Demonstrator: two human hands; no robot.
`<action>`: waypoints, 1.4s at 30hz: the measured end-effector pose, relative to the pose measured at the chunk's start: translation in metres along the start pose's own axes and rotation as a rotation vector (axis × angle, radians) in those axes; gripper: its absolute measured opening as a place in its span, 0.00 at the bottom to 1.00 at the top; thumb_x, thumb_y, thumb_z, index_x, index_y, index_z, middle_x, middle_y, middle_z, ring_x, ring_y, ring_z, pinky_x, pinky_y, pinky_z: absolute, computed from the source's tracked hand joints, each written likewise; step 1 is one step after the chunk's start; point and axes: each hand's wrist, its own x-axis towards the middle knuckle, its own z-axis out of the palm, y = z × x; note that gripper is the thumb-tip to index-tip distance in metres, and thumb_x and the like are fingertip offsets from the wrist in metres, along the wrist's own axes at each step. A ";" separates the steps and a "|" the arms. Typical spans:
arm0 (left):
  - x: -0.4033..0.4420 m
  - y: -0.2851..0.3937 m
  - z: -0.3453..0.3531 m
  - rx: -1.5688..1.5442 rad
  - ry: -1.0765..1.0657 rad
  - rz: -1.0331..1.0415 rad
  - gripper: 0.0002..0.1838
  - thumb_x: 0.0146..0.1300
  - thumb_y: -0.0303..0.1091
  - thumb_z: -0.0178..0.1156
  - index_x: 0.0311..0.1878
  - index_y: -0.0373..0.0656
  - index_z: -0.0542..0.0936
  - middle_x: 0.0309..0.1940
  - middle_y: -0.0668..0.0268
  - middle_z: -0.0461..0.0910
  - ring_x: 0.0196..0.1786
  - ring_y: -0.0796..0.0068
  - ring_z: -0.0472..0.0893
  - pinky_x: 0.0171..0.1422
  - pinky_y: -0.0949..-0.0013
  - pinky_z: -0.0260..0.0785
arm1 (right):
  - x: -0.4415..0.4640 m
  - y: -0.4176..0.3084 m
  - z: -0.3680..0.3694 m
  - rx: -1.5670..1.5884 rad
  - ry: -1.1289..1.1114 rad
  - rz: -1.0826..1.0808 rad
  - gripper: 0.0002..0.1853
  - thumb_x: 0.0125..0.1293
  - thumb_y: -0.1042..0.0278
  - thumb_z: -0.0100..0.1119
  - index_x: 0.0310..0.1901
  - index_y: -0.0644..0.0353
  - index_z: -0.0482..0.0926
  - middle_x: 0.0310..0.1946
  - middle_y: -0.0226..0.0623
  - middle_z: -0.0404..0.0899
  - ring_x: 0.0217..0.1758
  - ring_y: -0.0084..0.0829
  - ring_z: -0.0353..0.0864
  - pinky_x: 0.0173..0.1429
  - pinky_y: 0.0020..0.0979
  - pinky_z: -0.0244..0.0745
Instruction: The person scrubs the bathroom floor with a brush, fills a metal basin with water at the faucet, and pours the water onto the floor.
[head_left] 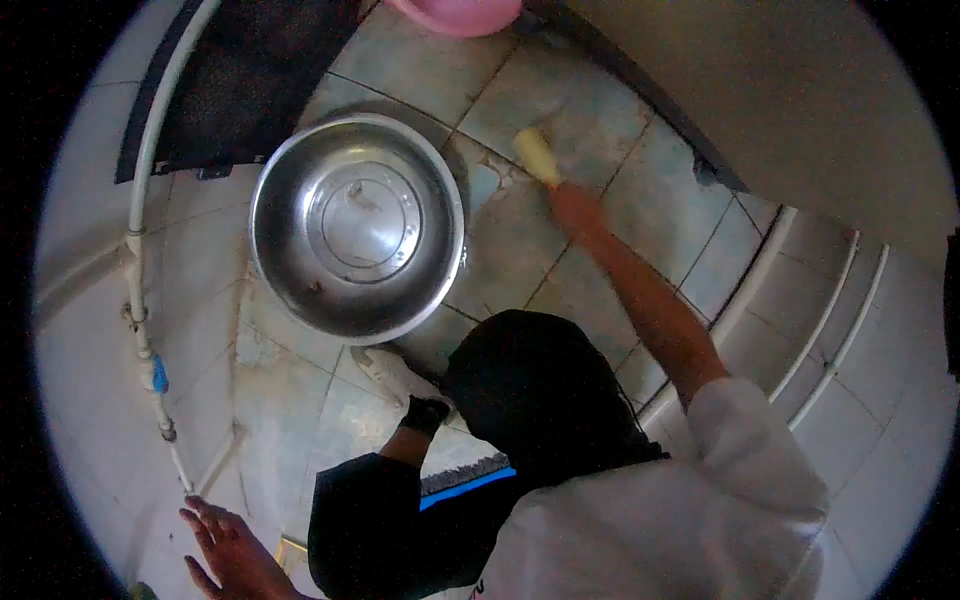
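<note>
My right hand (578,212) reaches out over the tiled floor, closed around a pale yellow, oblong thing (537,157). That thing is blurred, so its exact kind does not show; it is at or just above the tiles. My left hand (235,550) is at the lower left, its fingers stretched out and apart, with nothing in it. Its fingertips are by the lower end of a white wall pipe (150,345); whether they touch it I cannot tell. A large steel basin (300,250) stands on the floor left of my right hand, with small dark bits inside.
Worn, stained floor tiles (490,250) lie around the basin. A pink basin (460,15) shows at the top edge, a dark mat (250,80) at the upper left. White pipes (840,345) run along the right wall. My shoe (390,375) is close to the steel basin.
</note>
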 end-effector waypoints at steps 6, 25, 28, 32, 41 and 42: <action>0.002 0.004 -0.019 0.158 0.141 0.147 0.27 0.62 0.32 0.44 0.63 0.31 0.52 0.63 0.50 0.52 0.65 0.60 0.55 0.67 0.61 0.49 | 0.042 0.010 0.004 0.006 0.024 -0.022 0.25 0.62 0.47 0.42 0.34 0.65 0.78 0.34 0.48 0.77 0.36 0.44 0.78 0.37 0.44 0.71; 0.001 0.019 -0.043 0.139 -0.128 -0.011 0.29 0.62 0.33 0.45 0.63 0.31 0.51 0.63 0.48 0.51 0.65 0.58 0.56 0.66 0.60 0.51 | 0.038 -0.009 0.003 -0.158 0.080 -0.153 0.17 0.64 0.56 0.40 0.38 0.61 0.75 0.29 0.42 0.78 0.32 0.43 0.78 0.34 0.46 0.71; 0.000 0.014 -0.035 0.162 -0.011 0.068 0.29 0.62 0.33 0.45 0.63 0.31 0.51 0.63 0.48 0.52 0.65 0.59 0.55 0.66 0.60 0.51 | 0.019 -0.030 -0.029 -0.098 -0.046 0.055 0.17 0.64 0.56 0.40 0.38 0.60 0.75 0.34 0.42 0.77 0.39 0.43 0.77 0.38 0.44 0.71; 0.002 0.013 -0.038 0.144 -0.038 0.072 0.29 0.61 0.32 0.45 0.63 0.31 0.51 0.63 0.48 0.52 0.65 0.58 0.55 0.67 0.61 0.50 | 0.012 -0.010 0.004 -0.328 0.549 -0.336 0.19 0.62 0.52 0.43 0.31 0.60 0.75 0.32 0.43 0.76 0.35 0.42 0.76 0.35 0.43 0.70; -0.003 0.003 -0.027 0.127 0.038 0.092 0.29 0.61 0.32 0.45 0.63 0.30 0.51 0.63 0.48 0.52 0.65 0.60 0.55 0.67 0.62 0.48 | 0.022 -0.027 -0.015 -0.176 0.239 -0.295 0.19 0.65 0.54 0.38 0.34 0.60 0.74 0.31 0.43 0.76 0.33 0.43 0.76 0.35 0.46 0.69; -0.003 0.001 -0.024 0.132 0.051 0.094 0.29 0.61 0.32 0.45 0.63 0.30 0.51 0.63 0.48 0.52 0.65 0.60 0.55 0.67 0.62 0.48 | 0.027 -0.043 -0.046 -0.173 0.067 -0.276 0.20 0.66 0.54 0.36 0.34 0.61 0.74 0.30 0.44 0.77 0.33 0.44 0.77 0.35 0.46 0.69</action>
